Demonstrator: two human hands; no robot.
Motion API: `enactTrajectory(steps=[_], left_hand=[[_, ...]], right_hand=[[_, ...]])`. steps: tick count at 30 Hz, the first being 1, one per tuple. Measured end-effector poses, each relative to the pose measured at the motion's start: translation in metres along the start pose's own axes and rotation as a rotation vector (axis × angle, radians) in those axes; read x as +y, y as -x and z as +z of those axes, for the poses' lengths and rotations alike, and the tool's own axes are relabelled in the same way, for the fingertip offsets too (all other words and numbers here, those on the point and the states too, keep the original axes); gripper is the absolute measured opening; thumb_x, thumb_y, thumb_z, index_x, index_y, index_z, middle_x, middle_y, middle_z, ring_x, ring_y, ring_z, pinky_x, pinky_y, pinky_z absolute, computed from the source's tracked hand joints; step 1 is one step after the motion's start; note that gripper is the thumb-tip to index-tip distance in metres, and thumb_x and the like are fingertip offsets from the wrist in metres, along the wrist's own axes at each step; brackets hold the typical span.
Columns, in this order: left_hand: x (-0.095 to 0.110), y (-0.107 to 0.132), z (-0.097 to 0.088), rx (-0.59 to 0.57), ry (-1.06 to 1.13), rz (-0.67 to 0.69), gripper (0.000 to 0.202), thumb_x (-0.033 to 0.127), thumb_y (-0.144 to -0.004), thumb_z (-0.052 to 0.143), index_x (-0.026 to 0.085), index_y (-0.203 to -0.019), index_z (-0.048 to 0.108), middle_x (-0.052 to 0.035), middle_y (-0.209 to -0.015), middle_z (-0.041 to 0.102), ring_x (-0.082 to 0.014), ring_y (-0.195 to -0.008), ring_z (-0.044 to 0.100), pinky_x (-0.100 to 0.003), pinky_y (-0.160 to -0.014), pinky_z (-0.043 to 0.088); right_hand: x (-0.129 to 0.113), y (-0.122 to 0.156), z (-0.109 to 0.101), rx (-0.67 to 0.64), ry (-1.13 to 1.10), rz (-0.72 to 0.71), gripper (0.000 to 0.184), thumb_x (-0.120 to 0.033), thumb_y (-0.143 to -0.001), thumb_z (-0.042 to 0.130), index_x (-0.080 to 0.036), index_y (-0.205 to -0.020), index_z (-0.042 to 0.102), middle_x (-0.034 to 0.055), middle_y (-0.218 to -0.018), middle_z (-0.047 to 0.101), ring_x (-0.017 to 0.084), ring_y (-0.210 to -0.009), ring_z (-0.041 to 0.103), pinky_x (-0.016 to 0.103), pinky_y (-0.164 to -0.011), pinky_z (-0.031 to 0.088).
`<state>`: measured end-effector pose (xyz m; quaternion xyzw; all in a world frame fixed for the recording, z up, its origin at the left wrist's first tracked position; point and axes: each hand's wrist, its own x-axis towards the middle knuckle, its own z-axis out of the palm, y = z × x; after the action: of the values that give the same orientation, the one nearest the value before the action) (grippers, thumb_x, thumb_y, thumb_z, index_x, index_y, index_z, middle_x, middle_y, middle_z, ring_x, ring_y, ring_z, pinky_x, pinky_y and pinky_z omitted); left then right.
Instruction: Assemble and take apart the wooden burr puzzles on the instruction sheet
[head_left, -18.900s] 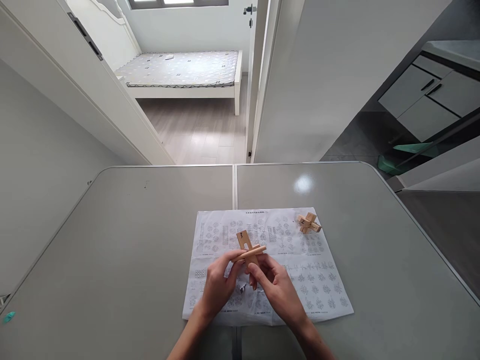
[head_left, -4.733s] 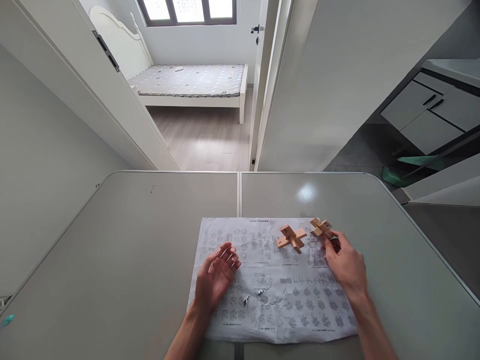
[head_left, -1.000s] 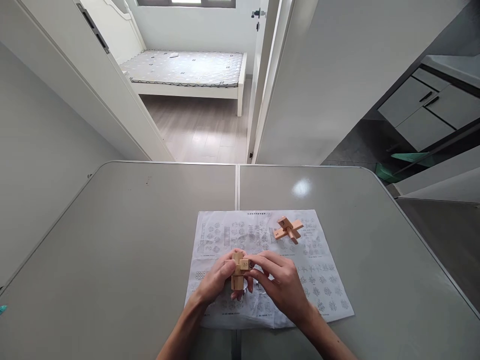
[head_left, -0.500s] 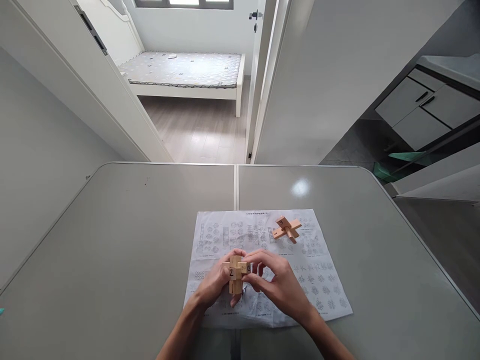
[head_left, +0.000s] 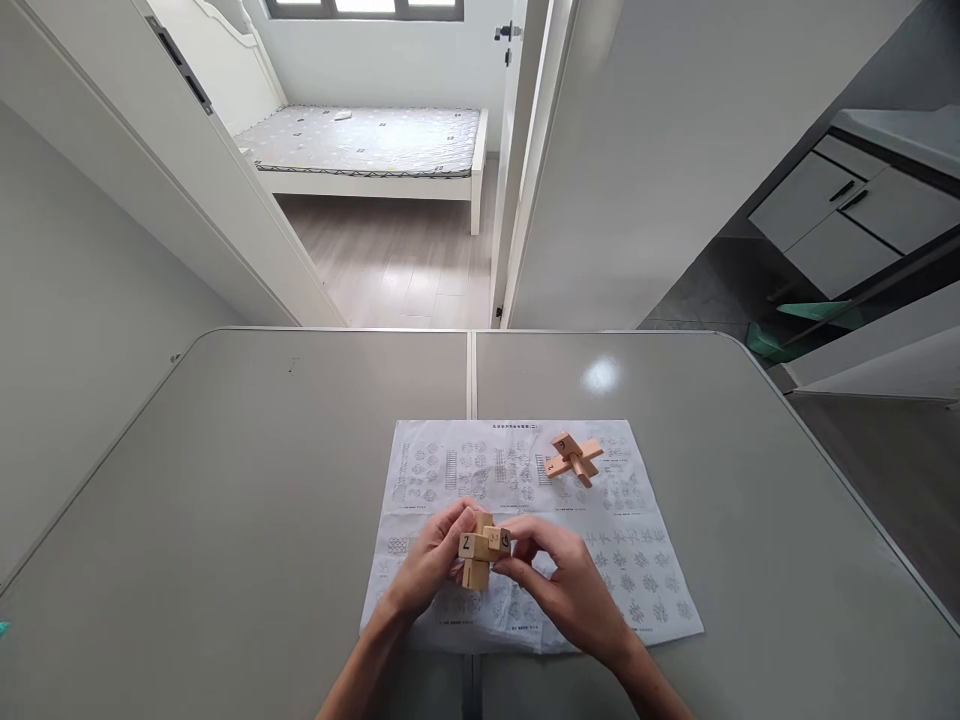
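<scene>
- Wooden cross [head_left: 482,549] is held over the printed sheet [head_left: 652,560], between both hands.
- Left hand [head_left: 433,557]: grip clasps its left side — keep steady.
- Right hand [head_left: 562,570]: grip pinches its right end — move gently.

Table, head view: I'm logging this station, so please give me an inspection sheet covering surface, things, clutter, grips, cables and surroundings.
Surface: grey table with a central seam; a creased, printed sheet lies on it.
Things: held cross of wooden blocks, one marked 2; second cross, also wooden, rests on the sheet's far right part.
Clutter: teal bit at the picture's left edge, too cut off to identify.
Grips: left hand holds the held cross from its left; right hand has thumb and fingers on its right end.
Cables: nothing seen.
Surroundings: bed and window beyond an open door; cabinet to the right.
</scene>
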<state>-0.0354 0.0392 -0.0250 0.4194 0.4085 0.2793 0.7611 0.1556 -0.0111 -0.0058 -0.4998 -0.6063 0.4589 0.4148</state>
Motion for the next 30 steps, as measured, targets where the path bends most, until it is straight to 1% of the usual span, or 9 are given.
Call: enactTrajectory(steps=[3, 5, 10, 12, 16, 19, 23, 26, 30], left_hand=[[-0.004, 0.000, -0.002, -0.003, 0.041, -0.001, 0.056, 0.073, -0.089, 0.062, 0.018, -0.083, 0.053, 0.0059, -0.066, 0.042, -0.0082, -0.054, 0.029, -0.022, -0.050, 0.026], [-0.005, 0.000, -0.004, 0.017, 0.056, -0.012, 0.058, 0.075, -0.087, 0.063, 0.018, -0.080, 0.053, 0.0052, -0.065, 0.045, -0.0087, -0.055, 0.033, -0.022, -0.052, 0.029], [-0.005, -0.001, -0.009, 0.198, 0.129, -0.025, 0.060, 0.076, -0.084, 0.066, 0.017, -0.086, 0.057, 0.0034, -0.069, 0.050, -0.0100, -0.059, 0.041, -0.022, -0.054, 0.032], [-0.005, -0.002, -0.009, 0.235, 0.176, -0.007, 0.061, 0.078, -0.085, 0.064, 0.016, -0.087, 0.057, 0.0052, -0.064, 0.045, -0.0084, -0.054, 0.034, -0.022, -0.049, 0.026], [-0.005, -0.005, -0.007, 0.198, 0.218, 0.065, 0.059, 0.074, -0.089, 0.062, 0.015, -0.092, 0.059, 0.0084, -0.056, 0.040, -0.0058, -0.047, 0.024, -0.022, -0.046, 0.018], [-0.007, -0.006, -0.007, 0.164, 0.217, 0.089, 0.058, 0.071, -0.089, 0.066, 0.014, -0.101, 0.063, 0.0083, -0.056, 0.042, -0.0051, -0.047, 0.025, -0.022, -0.046, 0.018], [-0.012, -0.006, -0.007, 0.148, 0.193, 0.072, 0.057, 0.067, -0.089, 0.068, 0.014, -0.107, 0.065, 0.0058, -0.062, 0.047, -0.0047, -0.048, 0.029, -0.022, -0.047, 0.019], [-0.012, -0.005, -0.005, 0.131, 0.136, 0.083, 0.057, 0.067, -0.091, 0.066, 0.014, -0.110, 0.066, 0.0032, -0.067, 0.051, -0.0056, -0.051, 0.032, -0.022, -0.049, 0.022], [-0.006, -0.003, 0.000, 0.079, -0.009, 0.112, 0.046, 0.061, -0.096, 0.062, 0.016, -0.101, 0.064, 0.0038, -0.067, 0.052, -0.0068, -0.052, 0.033, -0.023, -0.053, 0.029]], right_hand=[[0.001, 0.002, 0.000, -0.008, -0.103, 0.025, 0.019, -0.040, -0.099, 0.066, -0.022, -0.097, 0.070, 0.0056, -0.099, 0.076, 0.015, -0.069, 0.063, 0.028, -0.068, 0.055], [0.005, 0.005, -0.001, -0.007, -0.201, 0.072, 0.024, -0.044, -0.098, 0.068, -0.021, -0.097, 0.070, 0.0038, -0.085, 0.074, 0.014, -0.061, 0.061, 0.028, -0.063, 0.054], [0.014, 0.007, -0.009, 0.061, -0.299, 0.163, 0.032, -0.051, -0.100, 0.063, -0.020, -0.105, 0.070, -0.0043, -0.061, 0.058, 0.013, -0.051, 0.054, 0.025, -0.053, 0.048], [0.017, 0.005, -0.011, 0.112, -0.158, 0.173, 0.032, -0.051, -0.099, 0.066, -0.021, -0.108, 0.071, -0.0029, -0.065, 0.060, 0.015, -0.057, 0.058, 0.026, -0.056, 0.051], [0.025, 0.003, -0.008, 0.165, 0.216, 0.055, 0.025, -0.045, -0.102, 0.062, -0.024, -0.111, 0.071, 0.0057, -0.102, 0.072, 0.017, -0.073, 0.067, 0.029, -0.069, 0.057], [0.034, 0.005, 0.000, 0.125, 0.381, -0.048, 0.020, -0.038, -0.107, 0.055, -0.024, -0.110, 0.069, 0.0062, -0.105, 0.072, 0.018, -0.079, 0.070, 0.028, -0.068, 0.056], [0.042, 0.008, 0.008, 0.098, 0.427, -0.079, 0.013, -0.030, -0.107, 0.055, -0.024, -0.105, 0.066, 0.0055, -0.102, 0.072, 0.019, -0.083, 0.071, 0.027, -0.068, 0.056], [0.042, 0.008, 0.009, 0.123, 0.444, -0.089, 0.010, -0.027, -0.104, 0.059, -0.025, -0.108, 0.066, 0.0070, -0.107, 0.070, 0.023, -0.096, 0.071, 0.033, -0.079, 0.059], [0.030, 0.007, 0.003, 0.208, 0.359, -0.090, 0.024, -0.037, -0.099, 0.066, -0.026, -0.120, 0.066, 0.0097, -0.118, 0.069, 0.027, -0.110, 0.067, 0.040, -0.093, 0.060]])
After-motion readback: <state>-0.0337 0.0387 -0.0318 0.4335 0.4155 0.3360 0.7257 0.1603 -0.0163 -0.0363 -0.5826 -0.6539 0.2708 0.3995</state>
